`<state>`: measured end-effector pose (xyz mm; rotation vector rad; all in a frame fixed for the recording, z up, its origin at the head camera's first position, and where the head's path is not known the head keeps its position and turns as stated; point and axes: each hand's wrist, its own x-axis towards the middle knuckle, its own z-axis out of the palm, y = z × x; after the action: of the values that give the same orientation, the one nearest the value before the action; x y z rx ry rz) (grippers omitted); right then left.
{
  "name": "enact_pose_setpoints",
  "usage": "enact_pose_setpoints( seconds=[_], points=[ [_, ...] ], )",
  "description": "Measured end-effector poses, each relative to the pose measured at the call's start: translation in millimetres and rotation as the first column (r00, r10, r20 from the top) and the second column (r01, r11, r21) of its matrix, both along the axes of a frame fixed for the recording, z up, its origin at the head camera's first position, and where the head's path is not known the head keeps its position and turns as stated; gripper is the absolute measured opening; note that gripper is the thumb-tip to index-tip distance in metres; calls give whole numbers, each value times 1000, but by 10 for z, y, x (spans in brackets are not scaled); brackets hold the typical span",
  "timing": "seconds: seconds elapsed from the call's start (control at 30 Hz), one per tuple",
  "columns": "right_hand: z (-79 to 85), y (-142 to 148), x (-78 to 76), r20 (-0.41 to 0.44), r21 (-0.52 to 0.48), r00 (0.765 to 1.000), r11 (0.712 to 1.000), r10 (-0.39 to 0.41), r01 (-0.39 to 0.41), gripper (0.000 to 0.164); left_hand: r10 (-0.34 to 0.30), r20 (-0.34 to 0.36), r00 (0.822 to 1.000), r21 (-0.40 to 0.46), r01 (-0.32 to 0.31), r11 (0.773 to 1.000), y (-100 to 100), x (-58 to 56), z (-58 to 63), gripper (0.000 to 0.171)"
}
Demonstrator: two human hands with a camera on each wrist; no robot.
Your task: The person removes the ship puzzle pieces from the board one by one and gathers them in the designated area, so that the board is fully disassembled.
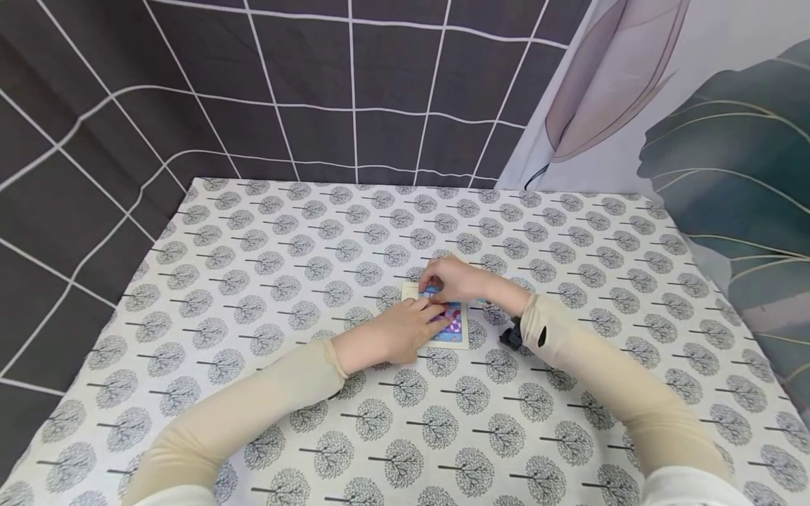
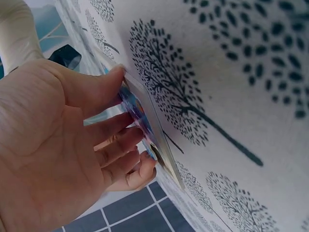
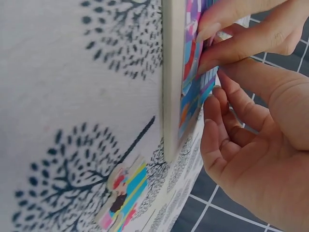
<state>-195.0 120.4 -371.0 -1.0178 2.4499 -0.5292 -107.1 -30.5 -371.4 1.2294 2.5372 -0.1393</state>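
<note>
The left hand (image 1: 405, 330) is lying over the near left part of a flat picture puzzle (image 1: 451, 345). Its fingers are reaching out almost straight, a little spread, and touching the top without grabbing. They are probably pressing to stop the puzzle sliding. The puzzle is lying flat on the tree cloth (image 1: 354, 478), in front of the person. Its long side seems to be running away from the person, with the far end leaning a bit left. Which way up its picture is going, I cannot tell. At the far end, the right hand (image 1: 458, 279) is bending its fingers in close to its thumb and pinching a blue piece (image 1: 432, 289), maybe for careful lining up. Farther right, a striped loose piece (image 3: 124, 195) is lying colour side up, just beside the puzzle.
</note>
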Motion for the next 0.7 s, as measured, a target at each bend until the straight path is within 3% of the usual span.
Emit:
enact_pose_setpoints(
  seconds=[0.3, 0.47, 0.7],
  points=[
    [-71, 61, 67, -30, -81, 999, 996, -28, 25, 23, -9, -51, 999, -25, 8, 1000, 17, 70, 2, 79],
    [-112, 68, 122, -102, -142, 994, 989, -43, 28, 21, -4, -62, 998, -5, 4, 1000, 20, 84, -14, 79],
    [-89, 76, 154, -162, -141, 986, 990, -46, 23, 19, -4, -56, 998, 17, 5, 1000, 15, 73, 15, 78]
  ],
)
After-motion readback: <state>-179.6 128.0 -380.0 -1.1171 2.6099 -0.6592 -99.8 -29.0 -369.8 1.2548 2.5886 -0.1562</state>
